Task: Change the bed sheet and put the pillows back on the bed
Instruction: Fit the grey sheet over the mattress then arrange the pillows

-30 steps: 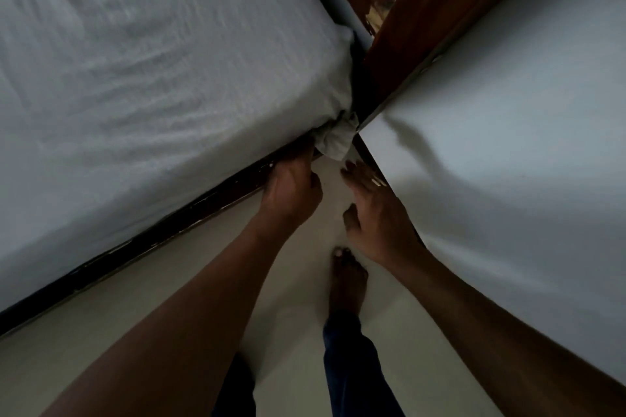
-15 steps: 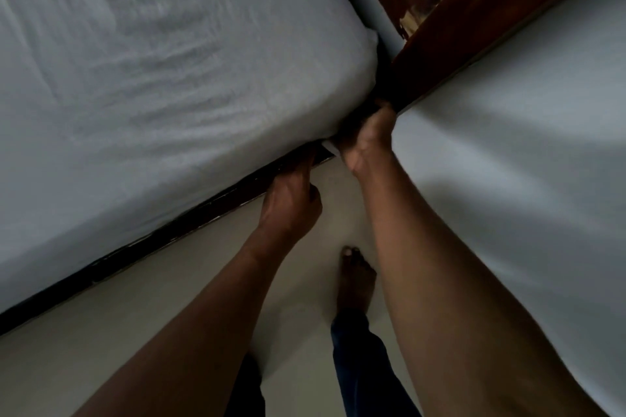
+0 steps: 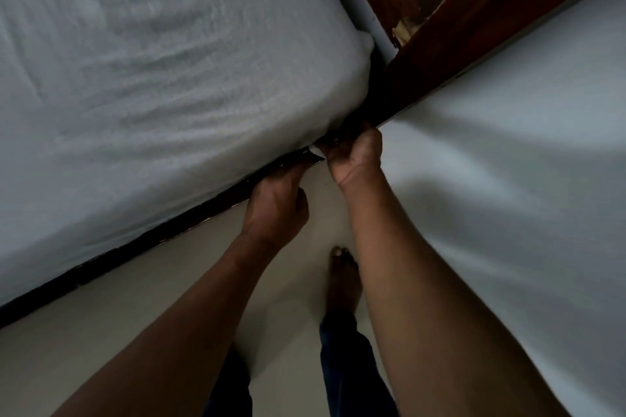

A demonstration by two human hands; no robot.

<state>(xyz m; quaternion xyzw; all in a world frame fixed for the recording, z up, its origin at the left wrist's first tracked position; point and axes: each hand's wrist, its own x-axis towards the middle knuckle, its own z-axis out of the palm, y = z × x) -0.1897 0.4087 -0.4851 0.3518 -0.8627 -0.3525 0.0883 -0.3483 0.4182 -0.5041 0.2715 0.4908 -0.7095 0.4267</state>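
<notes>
So, corner-tucking stage: right hand point(image 3: 352, 156) is fisted round the bunched bed sheet point(image 3: 169, 78) corner, just above the left hand point(image 3: 276, 203), whose fingers vanish between sheet and bed frame point(image 3: 189, 222), grip unclear. Next move probably needs that bunch shoved fully under, pulled taut.

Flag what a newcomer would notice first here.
Both hands work at the near corner of the wrinkled white bed sheet: the right hand curls on the fabric, while the left hand reaches under the edge beside it, fingertips hidden. A dark brown wooden bed frame runs diagonally above them beside the white wall, and a bare foot stands on the pale floor below.
</notes>
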